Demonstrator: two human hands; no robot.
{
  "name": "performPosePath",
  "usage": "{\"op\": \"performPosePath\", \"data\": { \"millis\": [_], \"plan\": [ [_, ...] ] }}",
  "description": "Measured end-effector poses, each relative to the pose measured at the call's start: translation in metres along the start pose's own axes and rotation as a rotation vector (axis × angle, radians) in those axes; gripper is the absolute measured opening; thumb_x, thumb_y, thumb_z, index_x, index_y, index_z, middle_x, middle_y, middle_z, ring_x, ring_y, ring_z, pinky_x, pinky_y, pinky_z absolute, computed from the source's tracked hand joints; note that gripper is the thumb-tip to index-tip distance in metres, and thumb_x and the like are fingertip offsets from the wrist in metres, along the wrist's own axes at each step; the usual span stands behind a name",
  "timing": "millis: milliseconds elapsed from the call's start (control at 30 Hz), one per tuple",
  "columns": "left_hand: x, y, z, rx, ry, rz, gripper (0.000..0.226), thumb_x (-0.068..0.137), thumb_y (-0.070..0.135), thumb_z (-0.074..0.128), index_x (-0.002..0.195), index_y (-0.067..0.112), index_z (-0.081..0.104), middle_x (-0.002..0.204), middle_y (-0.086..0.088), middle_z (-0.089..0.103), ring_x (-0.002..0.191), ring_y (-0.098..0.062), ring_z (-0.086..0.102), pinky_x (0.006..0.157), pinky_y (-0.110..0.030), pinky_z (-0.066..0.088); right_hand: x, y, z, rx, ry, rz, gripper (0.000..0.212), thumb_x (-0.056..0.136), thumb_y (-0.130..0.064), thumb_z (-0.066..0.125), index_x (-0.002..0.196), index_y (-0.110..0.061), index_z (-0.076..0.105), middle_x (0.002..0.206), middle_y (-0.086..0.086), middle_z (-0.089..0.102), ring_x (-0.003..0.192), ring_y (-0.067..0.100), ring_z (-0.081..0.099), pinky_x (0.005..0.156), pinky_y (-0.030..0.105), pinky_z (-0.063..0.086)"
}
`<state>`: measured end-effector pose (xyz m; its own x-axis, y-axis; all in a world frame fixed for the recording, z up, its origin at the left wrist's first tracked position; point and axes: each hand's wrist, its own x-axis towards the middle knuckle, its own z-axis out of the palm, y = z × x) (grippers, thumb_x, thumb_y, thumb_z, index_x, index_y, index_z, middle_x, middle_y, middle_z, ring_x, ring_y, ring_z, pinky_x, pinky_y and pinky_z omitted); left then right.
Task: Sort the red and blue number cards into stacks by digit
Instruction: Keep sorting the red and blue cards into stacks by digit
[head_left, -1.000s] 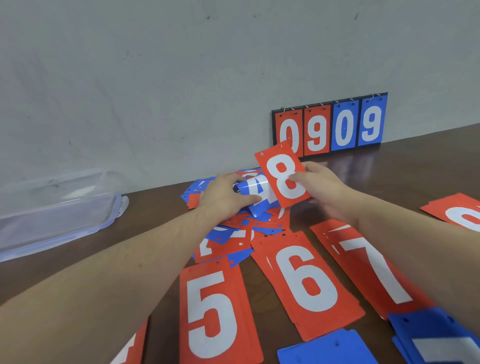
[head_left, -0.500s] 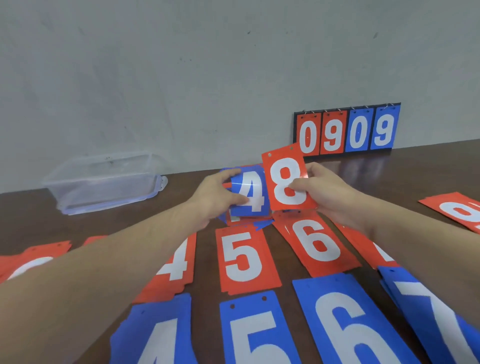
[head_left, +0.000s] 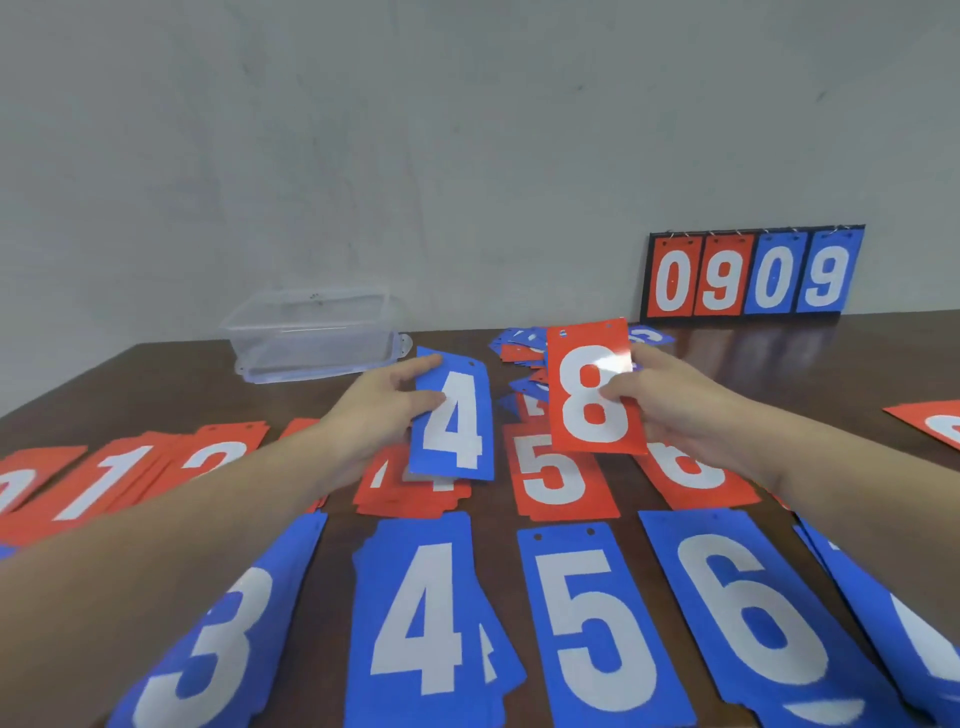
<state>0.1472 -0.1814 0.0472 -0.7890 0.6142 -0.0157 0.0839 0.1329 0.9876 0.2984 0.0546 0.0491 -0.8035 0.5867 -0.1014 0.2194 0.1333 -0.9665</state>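
At the far left of the brown table, red cards lie in a row: a red 1 and a red 2, each on its own stack. Behind them, near the wall, stands a clear box.

In the front row lie big blue cards: a blue 3, then a blue 4 stack, a blue 5 and a blue 6.

The left hand pinches a blue 4 card by its left edge, thumb on the front. The card is lifted up over the red 4 stack.

Next comes the red 5 stack. Behind it, far back on the table, is a messy pile of red and blue cards.

The right hand grips a red 8 card by its right edge, thumb on the front. The card stands upright in the air, above the red 5 and the red 6.

Against the wall stands a scoreboard that reads 0909. At the far right edge lies one more red card; its number cannot be read.
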Motion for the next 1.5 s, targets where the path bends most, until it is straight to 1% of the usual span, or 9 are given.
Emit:
{"op": "performPosePath", "data": {
  "millis": [100,267,533,667,767,1000,1167,1433,1500],
  "plan": [
    [-0.018,-0.003,-0.018,-0.039,-0.013,0.004,0.064,0.097,-0.005,0.056,0.150,0.028,0.042,0.122,-0.002,0.069,0.105,-0.025,0.072,0.091,-0.049,0.058,-0.006,-0.003,0.016,0.033,0.000,0.018,0.015,0.101,-0.017,0.054,0.111,-0.027,0.059,0.105,0.001,0.074,0.088,0.024,0.075,0.070,0.039,0.063],
    [-0.042,-0.016,-0.042,-0.052,-0.051,-0.009,0.091,0.095,-0.008,0.057,0.157,0.042,0.012,0.115,0.004,0.073,0.101,-0.025,0.073,0.083,-0.050,0.060,-0.010,-0.001,0.037,0.003,-0.020,0.043,0.019,0.101,-0.022,0.053,0.118,-0.023,0.060,0.113,0.005,0.073,0.096,0.028,0.073,0.085,0.050,0.060],
    [-0.068,-0.016,-0.052,-0.086,0.008,-0.021,0.040,0.099,0.003,0.056,0.135,0.020,0.052,0.110,-0.002,0.075,0.098,-0.022,0.074,0.076,-0.040,0.062,-0.026,0.002,0.041,-0.050,-0.104,0.033,0.031,0.097,-0.016,0.064,0.127,-0.021,0.058,0.113,0.007,0.075,0.094,0.027,0.075,0.086,0.049,0.060],
    [-0.081,-0.015,-0.046,-0.048,-0.071,-0.059,0.021,0.100,0.014,0.059,0.120,0.014,0.056,0.104,-0.010,0.077,0.097,-0.024,0.074,0.075,-0.036,0.062,-0.034,0.004,0.034,-0.029,-0.070,0.047,0.061,0.091,-0.007,0.071,0.140,-0.029,0.041,0.116,0.011,0.072,0.096,0.032,0.074,0.081,0.053,0.061],
    [-0.088,-0.018,-0.042,0.037,-0.120,-0.058,0.019,0.099,0.017,0.060,0.117,0.011,0.056,0.096,-0.011,0.077,0.081,-0.018,0.073,0.056,-0.025,0.056,-0.039,0.004,0.030,-0.013,-0.049,0.078,0.071,0.088,-0.005,0.073,0.142,-0.034,0.037,0.123,0.015,0.068,0.098,0.036,0.073,0.080,0.056,0.060],
    [-0.093,-0.037,-0.043,0.605,-0.138,0.087,0.020,0.089,0.025,0.075,0.102,0.023,0.060,0.094,0.003,0.074,0.079,-0.006,0.068,0.076,-0.031,0.057,-0.054,-0.001,0.026,-0.036,-0.039,0.097,0.062,0.091,-0.002,0.069,0.133,-0.038,0.041,0.128,0.018,0.062,0.097,0.037,0.072,0.076,0.053,0.062],
    [-0.090,-0.045,-0.045,0.835,-0.106,0.227,0.032,0.083,0.030,0.080,0.109,0.038,0.063,0.113,0.017,0.056,0.106,-0.001,0.053,0.088,-0.020,0.048,-0.062,-0.001,0.021,-0.053,0.017,0.080,0.044,0.097,-0.008,0.062,0.130,-0.031,0.045,0.108,0.014,0.072,0.086,0.030,0.075,0.066,0.043,0.064],
    [-0.079,-0.040,-0.022,0.761,-0.083,0.306,0.014,0.091,0.029,0.071,0.103,0.036,0.066,0.108,0.024,0.056,0.102,0.002,0.052,0.075,-0.009,0.039,-0.064,-0.001,-0.019,-0.097,0.141,0.054,0.025,0.100,-0.019,0.060,0.120,-0.033,0.054,0.109,0.008,0.071,0.088,0.028,0.075,0.076,0.048,0.063],
    [-0.072,-0.039,-0.009,0.722,-0.093,0.311,0.010,0.093,0.028,0.070,0.100,0.035,0.067,0.108,0.023,0.058,0.103,0.003,0.054,0.075,-0.007,0.039,-0.066,0.001,-0.036,-0.139,0.159,0.066,0.028,0.101,-0.021,0.058,0.123,-0.037,0.053,0.111,0.007,0.069,0.081,0.028,0.076,0.063,0.041,0.063]
  ]
}}
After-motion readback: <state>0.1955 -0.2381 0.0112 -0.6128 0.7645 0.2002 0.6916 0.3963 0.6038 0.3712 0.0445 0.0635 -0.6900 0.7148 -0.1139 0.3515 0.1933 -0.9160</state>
